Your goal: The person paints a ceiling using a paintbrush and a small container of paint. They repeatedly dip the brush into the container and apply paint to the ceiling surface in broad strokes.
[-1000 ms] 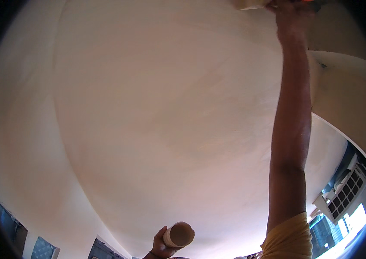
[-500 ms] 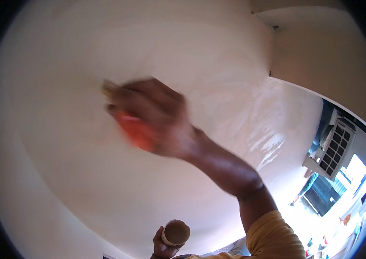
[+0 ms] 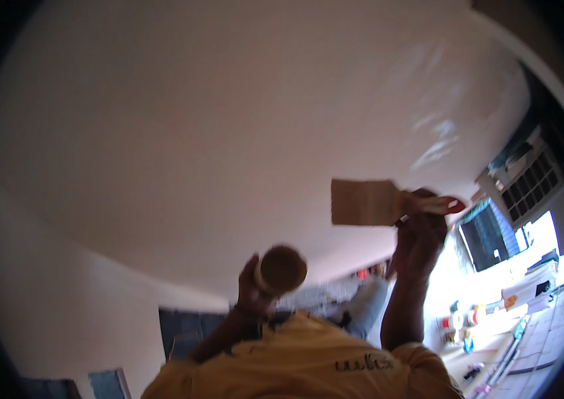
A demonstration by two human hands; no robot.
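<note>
My left hand is closed around a small round tub, held low in front of my chest. Its open top faces up and shows a brownish inside; how full it is I cannot make out. To the right, my right hand grips a wide flat paintbrush by its handle, which ends in red. The bristles point left, toward the tub but apart from it and above it. Behind both hands spreads a pale pinkish wall, with shiny wet-looking streaks at its upper right.
At the right stands a pale panel with dark square panes, near a bright opening. Several small containers sit on the brightly lit floor at the lower right. A dark blue panel shows at the lower left.
My right hand has come away from the wall, down and to the right, with the paintbrush. The tub in my left hand appears higher, and more of my body is in view.
</note>
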